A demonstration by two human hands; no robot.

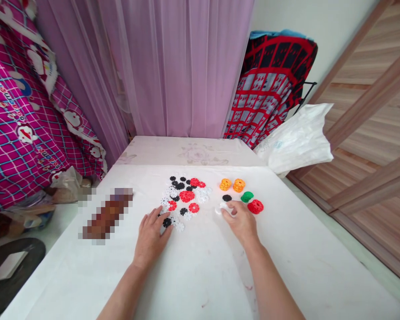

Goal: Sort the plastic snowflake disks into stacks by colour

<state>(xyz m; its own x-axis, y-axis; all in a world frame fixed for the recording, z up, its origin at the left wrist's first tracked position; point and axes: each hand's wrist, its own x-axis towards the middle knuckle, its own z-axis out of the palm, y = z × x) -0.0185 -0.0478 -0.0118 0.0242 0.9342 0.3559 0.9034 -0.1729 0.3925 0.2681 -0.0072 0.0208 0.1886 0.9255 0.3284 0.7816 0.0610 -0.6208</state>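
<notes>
My left hand (pixel 151 233) rests with its fingers spread at the near left edge of a loose heap of notched plastic discs. A black disc (pixel 167 222) lies by its fingertips. White discs, black ones and red discs (pixel 187 196) are mixed in the heap. To the right, my right hand (pixel 242 221) pinches white discs (pixel 222 207) between thumb and fingers, low over the table. Just beyond it are a black disc (pixel 227 198), green discs (pixel 247 196) and a red stack (pixel 255 206). Two orange stacks (pixel 239 185) stand farther back.
A white cloth covers the table (pixel 193 280). On its left lies a blurred-out reddish-brown object (pixel 108 215). A white plastic bag (pixel 296 140) leans at the far right edge. Purple curtains (pixel 186 66) hang behind, and a wooden cabinet (pixel 370 155) stands at the right.
</notes>
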